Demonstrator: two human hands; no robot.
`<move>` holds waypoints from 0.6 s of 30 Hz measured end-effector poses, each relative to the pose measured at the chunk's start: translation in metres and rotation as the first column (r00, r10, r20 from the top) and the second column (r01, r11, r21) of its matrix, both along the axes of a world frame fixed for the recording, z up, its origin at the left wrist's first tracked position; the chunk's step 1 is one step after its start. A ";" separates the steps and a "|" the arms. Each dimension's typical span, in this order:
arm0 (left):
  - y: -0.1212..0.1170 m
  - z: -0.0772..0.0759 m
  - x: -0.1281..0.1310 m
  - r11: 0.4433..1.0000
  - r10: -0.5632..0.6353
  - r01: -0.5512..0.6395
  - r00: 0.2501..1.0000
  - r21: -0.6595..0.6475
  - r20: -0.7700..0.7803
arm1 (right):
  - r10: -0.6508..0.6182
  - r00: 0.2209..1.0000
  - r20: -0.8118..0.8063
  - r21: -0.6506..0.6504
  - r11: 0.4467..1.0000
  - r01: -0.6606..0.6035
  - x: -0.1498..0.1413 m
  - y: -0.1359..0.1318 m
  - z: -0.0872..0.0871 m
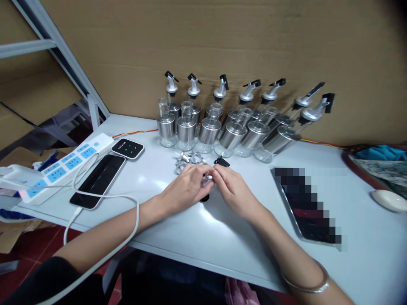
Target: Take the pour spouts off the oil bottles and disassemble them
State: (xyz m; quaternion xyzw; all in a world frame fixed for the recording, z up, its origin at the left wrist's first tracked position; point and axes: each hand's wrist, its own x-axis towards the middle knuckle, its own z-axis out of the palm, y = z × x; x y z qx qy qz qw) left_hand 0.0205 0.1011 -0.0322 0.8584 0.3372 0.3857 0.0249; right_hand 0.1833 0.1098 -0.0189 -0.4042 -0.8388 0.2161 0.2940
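My left hand (186,188) and my right hand (233,190) meet over the middle of the white table. Both are closed around a small silver pourer spout (207,179), which my fingers partly cover. A black piece (205,198) shows just below it; whether it is joined to the spout I cannot tell. Beyond my left hand lie several loose silver spout parts (184,161). Small black levers (221,162) lie just past my fingertips. Behind these stands a front row of glass bottles (210,129) with steel sleeves and bare necks. The back row carries silver pourers with black levers (220,91).
To the left are a power strip (73,163), a charging phone (98,182) with a white cable (111,195) crossing my left forearm, and a Wi-Fi device (127,148). A dark phone (305,207) and a white mouse (389,200) lie right. Cardboard (222,38) stands behind.
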 end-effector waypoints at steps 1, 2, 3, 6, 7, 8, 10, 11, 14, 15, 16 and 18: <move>0.000 0.000 0.000 1.000 -0.004 0.004 1.000 0.010 -0.006 | -0.010 1.000 0.024 0.017 1.000 0.010 0.000 0.000 -0.001; 0.000 0.000 0.000 1.000 -0.007 0.007 1.000 0.020 -0.013 | -0.019 0.999 0.041 0.025 1.000 0.018 0.000 0.001 -0.001; 0.000 0.001 0.000 0.999 -0.010 0.011 1.000 0.030 -0.018 | -0.026 0.998 0.052 0.022 0.999 0.025 0.000 0.002 -0.002; 0.000 0.002 0.000 0.999 -0.013 0.015 0.999 0.051 -0.034 | -0.026 0.998 0.061 -0.051 0.998 0.030 0.000 0.003 -0.001; 0.000 0.003 0.000 0.998 -0.014 0.016 0.999 0.055 -0.036 | -0.021 0.998 0.053 -0.085 0.996 0.025 0.000 0.003 0.000; 0.000 0.004 0.000 0.998 -0.016 0.018 0.999 0.059 -0.036 | -0.014 0.999 0.036 -0.118 0.993 0.018 0.000 0.003 0.000; 0.000 0.005 0.000 0.998 -0.017 0.019 0.999 0.060 -0.031 | -0.017 1.000 -0.017 -0.173 0.985 0.014 0.001 0.003 0.002; 0.000 0.005 0.000 0.998 -0.012 0.013 1.000 0.058 -0.027 | -0.028 0.998 -0.051 -0.197 0.980 0.017 0.002 0.003 0.003; 0.001 0.007 -0.002 0.998 0.029 -0.028 0.999 0.052 -0.023 | -0.058 0.987 -0.149 -0.285 0.958 0.014 0.007 0.007 0.005; 0.002 0.008 -0.003 0.998 0.043 -0.041 0.999 0.052 -0.028 | -0.063 0.983 -0.171 -0.314 0.949 0.007 0.009 0.008 0.005; 0.002 0.008 -0.003 0.997 0.053 -0.051 0.998 0.055 -0.035 | -0.063 0.981 -0.181 -0.336 0.942 -0.001 0.011 0.010 0.006; 0.003 0.009 -0.004 0.996 0.061 -0.057 0.997 0.062 -0.053 | -0.063 0.984 -0.164 -0.339 0.941 0.004 0.015 0.013 0.008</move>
